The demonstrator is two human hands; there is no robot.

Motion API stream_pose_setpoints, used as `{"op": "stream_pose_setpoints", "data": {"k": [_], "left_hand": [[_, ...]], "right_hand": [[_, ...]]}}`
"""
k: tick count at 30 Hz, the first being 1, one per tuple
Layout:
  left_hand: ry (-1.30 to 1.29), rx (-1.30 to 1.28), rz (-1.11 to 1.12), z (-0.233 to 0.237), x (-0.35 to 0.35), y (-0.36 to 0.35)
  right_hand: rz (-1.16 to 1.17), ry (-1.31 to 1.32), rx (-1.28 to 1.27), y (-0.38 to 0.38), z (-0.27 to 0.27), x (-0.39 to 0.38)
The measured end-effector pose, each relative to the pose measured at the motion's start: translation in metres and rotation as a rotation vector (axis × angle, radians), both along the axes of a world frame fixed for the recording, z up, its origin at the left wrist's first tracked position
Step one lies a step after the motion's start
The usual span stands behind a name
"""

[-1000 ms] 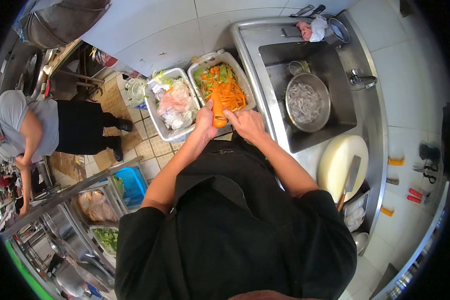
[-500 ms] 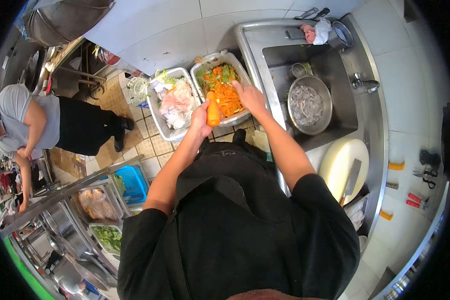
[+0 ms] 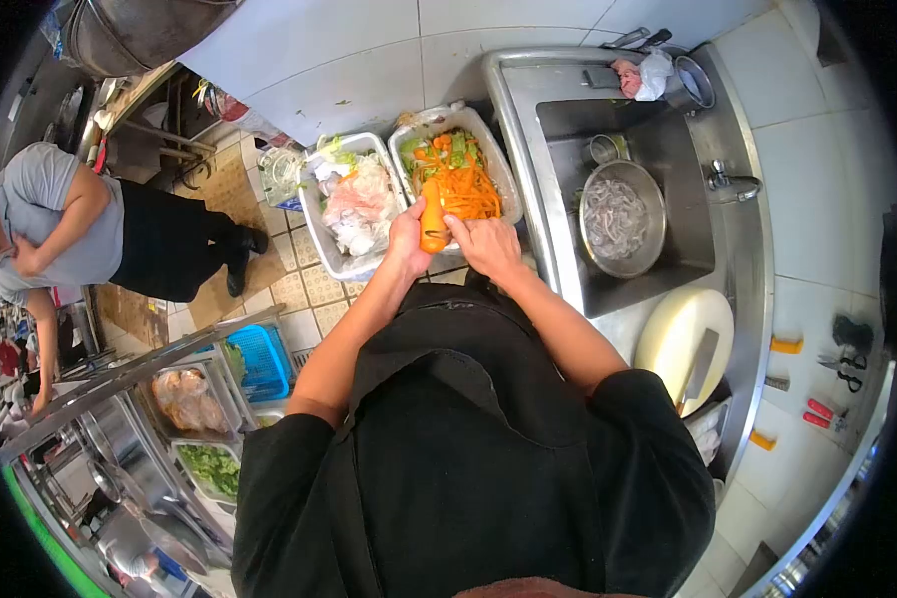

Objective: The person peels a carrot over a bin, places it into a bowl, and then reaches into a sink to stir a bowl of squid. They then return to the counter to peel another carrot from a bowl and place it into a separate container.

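Observation:
My left hand [image 3: 407,242] is closed around a carrot [image 3: 433,204], which points away from me over the near side of a white bin of peelings [image 3: 516,204]. My right hand [image 3: 488,244] is closed, its fingertips at the near end of the carrot. A dark slot lies across the carrot there, seemingly the blade of a peeler [image 3: 434,236], mostly hidden by the hand. Orange carrot peelings [image 3: 468,189] and green scraps fill the bin. Beside it on the left stands a second white bin [image 3: 314,224] with pale scraps and crumpled plastic.
At right is a steel sink [image 3: 683,259] holding a metal bowl [image 3: 658,234] of greyish, shrimp-like pieces. A knife [image 3: 703,364] lies on a round cutting board [image 3: 658,334] nearby. A person [image 3: 70,219] stands at left, near a rack with a blue basket [image 3: 269,364] and food trays.
My right hand has come back from the far end of the peelings to the carrot's near end. The carrot is more upright. The person at left has shifted an arm.

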State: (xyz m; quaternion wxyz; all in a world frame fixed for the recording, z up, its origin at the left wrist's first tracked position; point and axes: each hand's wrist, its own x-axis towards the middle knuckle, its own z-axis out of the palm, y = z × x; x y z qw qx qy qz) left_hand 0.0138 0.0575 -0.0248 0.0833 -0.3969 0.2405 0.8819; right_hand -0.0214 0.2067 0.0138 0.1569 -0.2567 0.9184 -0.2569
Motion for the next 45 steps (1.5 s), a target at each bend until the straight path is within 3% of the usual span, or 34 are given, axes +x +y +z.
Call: {"op": "stream_pose_setpoints", "data": {"k": [4,9,12,21,28,31,34,37,41,45], "left_hand": [[0.052,-0.009,-0.112,0.002,0.017,0.000],[0.024,-0.038,-0.131,0.013,0.005,-0.003],[-0.016,-0.030,-0.080,-0.011,-0.004,-0.012],[-0.016,0.051,0.098,-0.025,-0.020,-0.010],[0.011,-0.017,0.097,-0.017,-0.015,-0.009],[-0.021,-0.104,-0.106,0.001,0.000,-0.012],[0.085,0.011,-0.121,0.016,0.008,-0.007],[0.047,-0.027,-0.054,0.010,-0.004,-0.010],[-0.034,-0.057,-0.058,-0.009,-0.015,-0.020],[0.002,-0.020,-0.008,-0.021,-0.023,-0.021]], "right_hand": [[-0.142,-0.122,0.245,-0.013,-0.044,-0.056],[-0.287,-0.139,0.262,-0.011,-0.030,-0.112],[-0.234,-0.127,0.269,-0.010,-0.005,-0.086],[-0.011,0.125,-0.049,-0.010,-0.003,-0.008],[0.017,0.045,0.026,-0.018,-0.016,-0.023],[-0.124,-0.072,0.186,-0.032,-0.037,-0.068],[-0.073,-0.024,0.301,-0.025,-0.049,-0.114],[-0.267,-0.056,0.283,-0.021,-0.026,-0.131],[-0.205,-0.121,0.301,-0.016,-0.003,-0.112],[-0.191,-0.160,0.083,-0.008,-0.013,-0.080]]}}
